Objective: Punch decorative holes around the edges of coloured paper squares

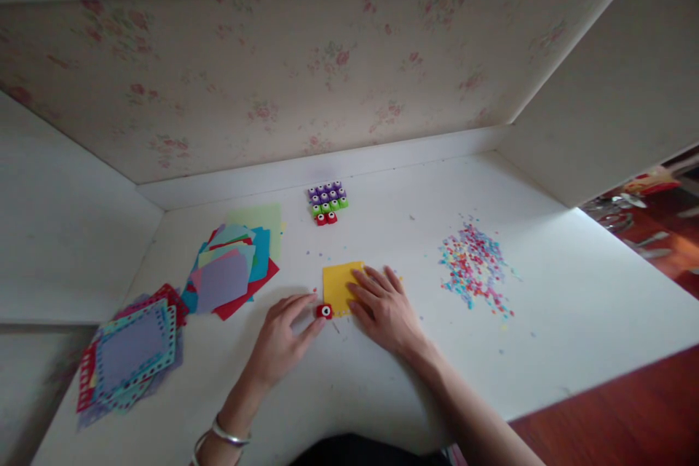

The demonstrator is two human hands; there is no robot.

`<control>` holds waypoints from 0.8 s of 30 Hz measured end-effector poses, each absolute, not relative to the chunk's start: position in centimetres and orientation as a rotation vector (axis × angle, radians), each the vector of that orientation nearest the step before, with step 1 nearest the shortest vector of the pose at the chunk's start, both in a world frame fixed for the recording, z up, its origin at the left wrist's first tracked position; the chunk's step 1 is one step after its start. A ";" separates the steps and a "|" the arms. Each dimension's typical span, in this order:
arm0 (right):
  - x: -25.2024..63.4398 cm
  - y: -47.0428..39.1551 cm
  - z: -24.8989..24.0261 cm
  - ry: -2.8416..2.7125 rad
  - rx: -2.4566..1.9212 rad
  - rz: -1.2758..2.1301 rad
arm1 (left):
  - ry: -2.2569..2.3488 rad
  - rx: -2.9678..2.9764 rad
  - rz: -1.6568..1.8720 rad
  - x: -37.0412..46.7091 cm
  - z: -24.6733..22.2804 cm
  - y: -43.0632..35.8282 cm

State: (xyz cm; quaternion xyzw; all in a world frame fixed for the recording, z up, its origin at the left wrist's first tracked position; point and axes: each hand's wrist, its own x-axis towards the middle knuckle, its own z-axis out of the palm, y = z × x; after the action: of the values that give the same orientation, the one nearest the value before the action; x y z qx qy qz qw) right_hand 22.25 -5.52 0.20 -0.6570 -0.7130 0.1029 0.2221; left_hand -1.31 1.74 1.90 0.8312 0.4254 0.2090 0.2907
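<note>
A square of yellow paper (337, 287) lies on the white table in front of me. At its lower left corner sits a small red craft punch (324, 312) with a round white-and-black top. Thumb and index finger of my left hand (284, 335) close around this punch from the left. My right hand (386, 309) rests flat on the right part of the paper, fingers stretched out. Small holes run along the sheet's bottom edge, beside the punch.
Purple, green and red punches (326, 196) stand in rows near the back wall. On the left are plain coloured sheets (223, 280) and a pile of hole-edged sheets (134, 349). Paper confetti (475, 266) is heaped at the right. The table edge (601, 382) drops off at the lower right.
</note>
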 end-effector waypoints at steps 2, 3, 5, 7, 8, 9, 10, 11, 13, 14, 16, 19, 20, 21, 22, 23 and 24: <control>22.2 -5.6 0.2 -1.972 -1.820 0.292 | 1.176 2.137 0.515 -0.7 2.7 2.0; 22.2 -5.6 0.3 -1.973 -1.824 0.299 | 1.177 2.105 0.486 -0.4 3.0 2.1; 22.2 -5.6 0.3 -1.975 -1.831 0.310 | 1.156 2.070 0.426 0.2 3.4 2.3; 22.2 -5.6 0.2 -1.974 -1.832 0.313 | 1.140 2.061 0.387 0.7 3.4 2.4; 22.2 -5.6 0.2 -1.972 -1.831 0.313 | 1.137 2.060 0.377 0.8 3.3 2.4; 22.2 -5.6 0.1 -1.970 -1.830 0.311 | 1.131 2.056 0.370 0.9 3.3 2.4; 22.2 -5.6 0.1 -1.967 -1.829 0.308 | 1.123 2.048 0.365 1.0 3.2 2.4; 22.2 -5.6 0.1 -1.965 -1.828 0.305 | 1.116 2.036 0.361 1.0 3.1 2.4; 22.2 -5.6 0.1 -1.967 -1.825 0.302 | 1.107 2.008 0.355 1.1 3.0 2.5; 22.2 -5.6 0.1 -1.970 -1.822 0.302 | 1.107 2.001 0.345 1.2 3.0 2.7; 22.2 -5.6 0.1 -1.972 -1.819 0.302 | 1.117 2.003 0.310 1.4 2.8 3.0; 22.3 -5.6 0.0 -1.970 -1.812 0.298 | 1.150 2.021 0.264 1.9 2.5 3.5; 22.3 -5.6 0.0 -1.969 -1.810 0.297 | 1.157 2.025 0.257 2.1 2.4 3.7; 22.3 -5.6 -0.1 -1.968 -1.809 0.296 | 1.161 2.029 0.253 2.2 2.3 3.8; 22.3 -5.6 -0.1 -1.968 -1.809 0.297 | 1.165 2.033 0.247 2.4 2.2 3.9; 22.3 -5.6 -0.1 -1.968 -1.810 0.296 | 1.166 2.036 0.241 2.5 2.1 4.0; 22.3 -5.6 -0.1 -1.967 -1.810 0.294 | 1.166 2.038 0.237 2.5 2.1 4.0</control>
State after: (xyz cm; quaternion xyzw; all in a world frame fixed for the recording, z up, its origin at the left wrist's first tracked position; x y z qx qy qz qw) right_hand 22.26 -5.55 -0.13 -0.6560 -0.7127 0.1066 0.2242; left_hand 2.53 4.03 2.08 0.7984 0.4569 0.0927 0.3810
